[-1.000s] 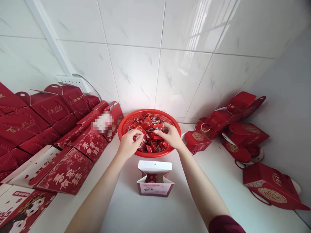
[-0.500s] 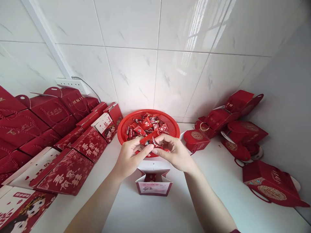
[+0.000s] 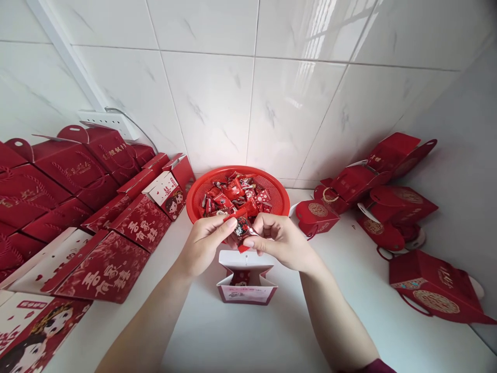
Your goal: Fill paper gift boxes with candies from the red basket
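My left hand [image 3: 205,242] and my right hand [image 3: 280,239] meet over a small open gift box [image 3: 246,280] on the white counter. Both pinch red wrapped candies [image 3: 241,229] between their fingertips, just above the box's open flaps. Behind the hands stands a round red basket [image 3: 279,192] heaped with several more red wrapped candies [image 3: 233,195].
Flat and folded red gift boxes [image 3: 101,266] are stacked along the left side up to the tiled wall. More red gift boxes with handles [image 3: 430,289] lie at the right. A white power strip [image 3: 104,120] hangs on the wall at back left.
Both hands lifted out of the red basket with candies and came toward me, now holding them over the open small box.
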`<action>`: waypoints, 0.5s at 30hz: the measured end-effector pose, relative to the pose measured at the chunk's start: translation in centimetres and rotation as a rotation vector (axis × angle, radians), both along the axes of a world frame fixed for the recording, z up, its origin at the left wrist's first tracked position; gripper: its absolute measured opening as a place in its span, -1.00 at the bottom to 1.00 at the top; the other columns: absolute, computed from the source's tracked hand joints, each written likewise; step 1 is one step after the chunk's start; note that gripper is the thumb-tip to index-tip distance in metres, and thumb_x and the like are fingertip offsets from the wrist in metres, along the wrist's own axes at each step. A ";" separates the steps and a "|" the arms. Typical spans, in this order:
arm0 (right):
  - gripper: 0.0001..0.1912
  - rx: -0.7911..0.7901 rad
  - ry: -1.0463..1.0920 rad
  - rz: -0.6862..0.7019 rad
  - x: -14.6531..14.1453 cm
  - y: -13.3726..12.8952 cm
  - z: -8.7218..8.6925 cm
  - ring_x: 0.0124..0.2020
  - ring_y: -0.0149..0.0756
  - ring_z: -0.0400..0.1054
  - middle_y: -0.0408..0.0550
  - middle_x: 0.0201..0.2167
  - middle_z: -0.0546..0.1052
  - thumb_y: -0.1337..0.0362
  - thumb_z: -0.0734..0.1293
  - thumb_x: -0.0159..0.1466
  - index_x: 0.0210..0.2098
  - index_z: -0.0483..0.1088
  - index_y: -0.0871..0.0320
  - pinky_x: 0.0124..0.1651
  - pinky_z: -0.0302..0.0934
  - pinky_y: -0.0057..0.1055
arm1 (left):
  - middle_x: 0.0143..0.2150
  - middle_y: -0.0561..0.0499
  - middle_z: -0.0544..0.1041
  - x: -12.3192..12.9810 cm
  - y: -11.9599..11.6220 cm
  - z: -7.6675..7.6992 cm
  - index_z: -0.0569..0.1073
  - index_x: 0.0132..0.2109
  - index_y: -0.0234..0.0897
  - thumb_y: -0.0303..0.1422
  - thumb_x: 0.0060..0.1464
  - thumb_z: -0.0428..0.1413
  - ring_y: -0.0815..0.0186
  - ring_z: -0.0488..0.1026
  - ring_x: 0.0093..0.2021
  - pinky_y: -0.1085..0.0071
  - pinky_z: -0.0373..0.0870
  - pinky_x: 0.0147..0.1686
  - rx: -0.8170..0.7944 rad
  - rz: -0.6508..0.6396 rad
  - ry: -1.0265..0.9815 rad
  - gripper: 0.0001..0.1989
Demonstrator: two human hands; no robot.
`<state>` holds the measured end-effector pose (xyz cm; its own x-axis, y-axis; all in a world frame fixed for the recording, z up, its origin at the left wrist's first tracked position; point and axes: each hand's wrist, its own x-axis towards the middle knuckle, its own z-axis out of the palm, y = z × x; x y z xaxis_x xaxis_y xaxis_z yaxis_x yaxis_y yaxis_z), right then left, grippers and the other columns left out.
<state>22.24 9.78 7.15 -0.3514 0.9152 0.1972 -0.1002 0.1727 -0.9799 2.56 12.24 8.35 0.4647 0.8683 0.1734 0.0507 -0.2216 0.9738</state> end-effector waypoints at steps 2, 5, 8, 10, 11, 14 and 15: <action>-0.69 0.017 -0.032 0.010 0.1 0.0 0.2 -0.48 -0.45 0.30 -0.23 -0.49 0.40 0.17 0.46 0.21 -0.41 0.25 0.15 -0.42 0.22 -0.48 | -0.44 0.04 0.47 0.0 -0.1 0.0 0.46 -0.38 -0.34 -0.17 0.28 0.02 0.37 0.40 -0.40 0.47 0.36 -0.37 0.061 0.041 0.070 -0.63; -0.77 0.086 -0.118 0.023 0.3 0.0 0.5 -0.35 -0.40 0.35 -0.16 -0.34 0.45 0.19 0.41 0.27 -0.21 0.33 0.15 -0.31 0.27 -0.44 | -0.51 0.08 0.37 0.1 -0.5 0.3 0.35 -0.48 -0.32 -0.18 0.25 0.06 0.40 0.33 -0.44 0.48 0.28 -0.42 0.247 0.127 0.264 -0.61; -0.78 0.188 -0.271 0.014 1.0 -0.1 0.9 -0.25 -0.34 0.38 -0.11 -0.26 0.48 0.20 0.38 0.29 -0.12 0.36 0.15 -0.20 0.30 -0.38 | -0.45 0.10 0.40 -0.2 -0.8 1.1 0.34 -0.41 -0.30 -0.25 0.21 0.11 0.42 0.35 -0.40 0.50 0.28 -0.37 0.364 0.129 0.373 -0.73; -0.81 0.249 -0.355 -0.053 1.7 -0.4 1.1 -0.23 -0.32 0.39 -0.10 -0.24 0.48 0.22 0.38 0.29 -0.14 0.38 0.15 -0.16 0.32 -0.37 | -0.35 0.09 0.44 -0.5 -0.9 1.7 0.36 -0.34 -0.27 -0.31 0.19 0.13 0.40 0.40 -0.31 0.50 0.32 -0.27 0.407 0.059 0.378 -0.82; -0.81 0.271 -0.369 -0.095 2.1 -0.5 1.2 -0.22 -0.32 0.39 -0.10 -0.23 0.48 0.23 0.38 0.29 -0.14 0.37 0.14 -0.14 0.32 -0.36 | -0.30 0.08 0.45 -0.7 -0.8 1.8 0.37 -0.33 -0.27 -0.33 0.19 0.13 0.39 0.41 -0.26 0.49 0.33 -0.22 0.434 0.003 0.401 -0.85; -0.81 0.327 -0.358 -0.178 3.1 -1.4 1.4 -0.19 -0.32 0.42 -0.08 -0.18 0.47 0.28 0.36 0.31 -0.09 0.35 0.13 -0.15 0.34 -0.40 | -0.11 0.04 0.46 -1.0 -0.6 1.9 0.50 -0.35 -0.21 -0.35 0.16 0.15 0.32 0.42 -0.09 0.44 0.33 -0.08 0.504 -0.196 0.586 -0.88; -0.81 0.345 -0.358 -0.181 3.3 -1.9 1.4 -0.19 -0.33 0.43 -0.07 -0.17 0.47 0.30 0.36 0.32 -0.08 0.35 0.12 -0.16 0.35 -0.41 | -0.06 0.04 0.45 -1.0 -0.6 1.7 0.54 -0.33 -0.17 -0.35 0.14 0.17 0.29 0.42 -0.04 0.42 0.32 -0.06 0.514 -0.252 0.658 -0.91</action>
<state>25.52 7.92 8.58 -0.2948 0.8705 0.3940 0.2917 0.4746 -0.8305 1.57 11.60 10.07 0.7758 0.6143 0.1443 0.4586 -0.7059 0.5399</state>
